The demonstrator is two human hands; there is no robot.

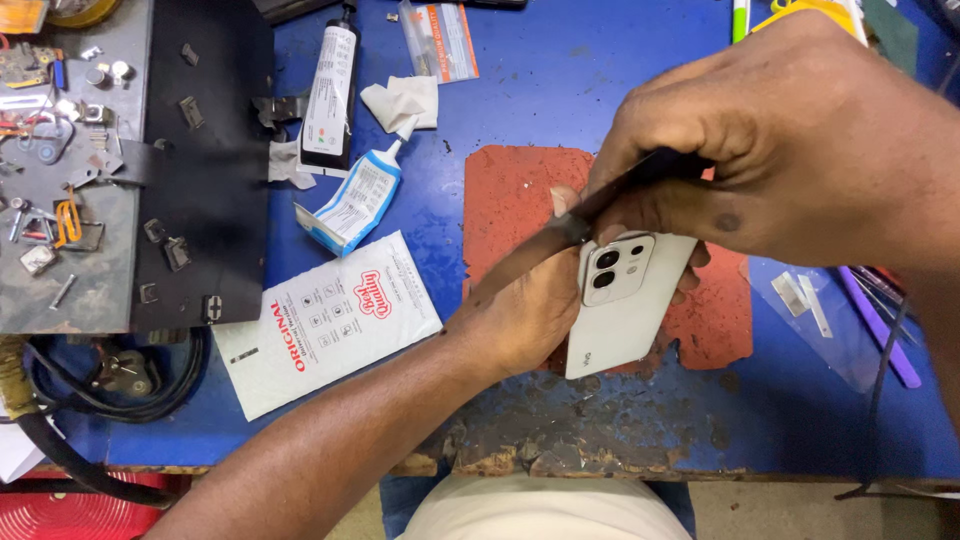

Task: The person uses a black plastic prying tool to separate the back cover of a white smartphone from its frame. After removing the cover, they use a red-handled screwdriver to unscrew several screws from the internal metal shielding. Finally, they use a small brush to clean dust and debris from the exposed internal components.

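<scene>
White phone (625, 315), camera-side up, in left fingers (560, 200); right fingers (640, 215) apparently around dark tool (560, 235).

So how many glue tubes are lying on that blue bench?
2. A black-and-white tube lies near the top, beside the dark metal block. A smaller white-and-blue tube lies just below it, nozzle pointing up toward a crumpled tissue. Others may be hidden under the clutter.
</scene>
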